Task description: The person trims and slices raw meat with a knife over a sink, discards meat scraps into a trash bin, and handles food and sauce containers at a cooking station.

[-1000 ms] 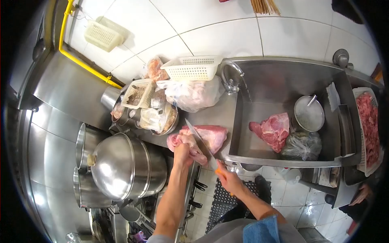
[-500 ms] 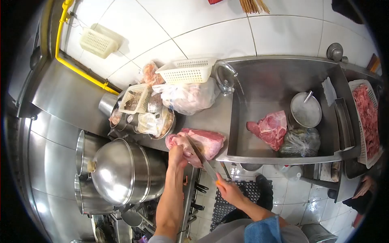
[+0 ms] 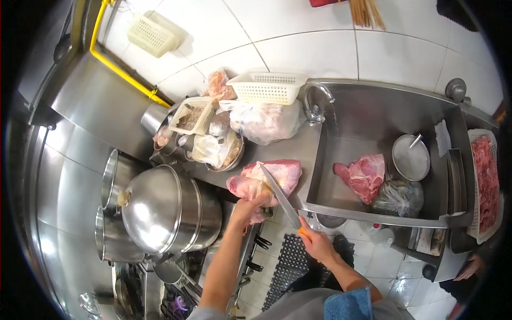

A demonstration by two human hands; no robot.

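Note:
A large piece of raw meat (image 3: 285, 173) lies on the steel counter left of the sink, its near part hanging at the front edge. My left hand (image 3: 249, 208) is closed on the pale flap at its near side. In my right hand (image 3: 317, 242) is the orange handle of a long knife (image 3: 282, 199), whose blade lies across the meat, tip pointing up and left. Another cut of meat (image 3: 364, 176) rests in the sink, beside a filled plastic bag (image 3: 399, 198) and a metal pot (image 3: 410, 158) with a handle sticking out.
Bagged meat (image 3: 266, 121), a white basket (image 3: 268, 93) and filled bowls stand behind the meat. Water runs from the faucet (image 3: 316, 112) into the sink. A large steel pot (image 3: 160, 210) is at left. Meat fills a basket (image 3: 485, 181) at far right, near another person's hand (image 3: 469, 268).
My left hand has shifted from the meat's left end rightward along its near side. The knife has moved with my right hand relative to the meat, and the camera view has shifted slightly.

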